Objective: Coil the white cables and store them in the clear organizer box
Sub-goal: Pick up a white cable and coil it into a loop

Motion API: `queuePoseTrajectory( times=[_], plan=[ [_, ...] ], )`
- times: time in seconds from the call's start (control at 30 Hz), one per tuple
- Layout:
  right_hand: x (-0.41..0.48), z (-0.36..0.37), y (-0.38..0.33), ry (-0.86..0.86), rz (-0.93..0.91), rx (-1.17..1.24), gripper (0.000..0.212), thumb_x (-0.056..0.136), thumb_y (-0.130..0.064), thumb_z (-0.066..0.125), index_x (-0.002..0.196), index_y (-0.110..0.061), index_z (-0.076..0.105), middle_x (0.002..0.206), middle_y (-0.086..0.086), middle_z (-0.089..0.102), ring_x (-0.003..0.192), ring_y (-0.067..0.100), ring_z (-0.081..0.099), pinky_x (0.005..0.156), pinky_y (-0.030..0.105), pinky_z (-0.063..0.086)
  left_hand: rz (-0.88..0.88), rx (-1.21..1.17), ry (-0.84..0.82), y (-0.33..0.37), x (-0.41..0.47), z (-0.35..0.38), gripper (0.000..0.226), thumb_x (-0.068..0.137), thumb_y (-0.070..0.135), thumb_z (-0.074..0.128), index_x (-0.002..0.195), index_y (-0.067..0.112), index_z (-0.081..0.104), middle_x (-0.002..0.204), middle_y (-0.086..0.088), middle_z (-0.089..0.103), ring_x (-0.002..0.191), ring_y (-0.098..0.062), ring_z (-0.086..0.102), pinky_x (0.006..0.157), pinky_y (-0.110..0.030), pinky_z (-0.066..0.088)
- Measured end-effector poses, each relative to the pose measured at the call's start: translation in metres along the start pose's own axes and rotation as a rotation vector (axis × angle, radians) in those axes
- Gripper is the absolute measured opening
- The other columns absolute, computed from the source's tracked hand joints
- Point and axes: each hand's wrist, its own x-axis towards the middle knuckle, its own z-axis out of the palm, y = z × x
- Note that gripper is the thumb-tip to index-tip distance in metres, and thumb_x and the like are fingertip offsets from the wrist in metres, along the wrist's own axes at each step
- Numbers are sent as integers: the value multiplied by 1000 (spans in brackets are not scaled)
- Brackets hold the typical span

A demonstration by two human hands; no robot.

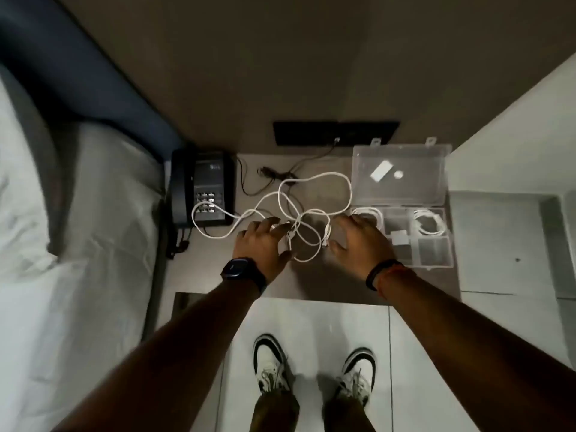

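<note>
With two coiled cables (428, 222) already in the clear organizer box (436, 264), we still have one tangled white cable (314, 177) to coil, our left hand (265, 243) and right hand (358, 243) spread wide over it.

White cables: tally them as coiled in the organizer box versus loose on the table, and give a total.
Coiled white cables in the clear organizer box: 2 (one in the far right compartment, one partly behind the right hand)
Loose white cable tangle on the table: 1, possibly more than one cable
Total: 3
</note>
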Motion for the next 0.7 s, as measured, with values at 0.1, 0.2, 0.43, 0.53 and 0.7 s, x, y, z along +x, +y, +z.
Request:
queuePoseTrajectory(
  times=[0.1,0.2,0.43,0.53,0.7],
  plan=[
    [22,47,11,-20,22,38,28,82,-21,63,110,-16,64,106,13,63,100,33,57,82,38,49,-6,-47,-12,-13,26,34,48,82,28,63,129,31,52,132,-2,54,116,-31,46,93,-43,43],
    [42,89,18,-33,25,13,34,80,-27,68,112,-17,66,110,11,63,106,32,54,90,35,41,-14,-96,0,-25,46,62,47,82,18,62,128,27,56,127,-7,55,113,-34,48,91,-45,45],
    [59,120,26,90,-92,-95,22,87,-24,56,85,-9,71,95,13,65,96,37,52,87,42,38,155,-135,149,-41,72,81,47,74,3,68,118,19,64,115,-21,57,97,-44,54,76,-53,50],
    [59,96,24,248,-233,-17,26,91,-21,49,83,-3,67,85,15,67,86,36,58,77,41,43,226,-93,240,-39,82,72,39,79,11,67,116,24,65,123,-17,58,102,-43,54,77,-49,44],
    [79,47,9,458,-257,90,10,86,0,54,79,5,58,72,22,60,72,34,56,65,37,38,300,-122,301,-22,103,45,19,90,24,54,100,16,67,105,-7,68,102,-34,57,86,-48,37]
  ],
)
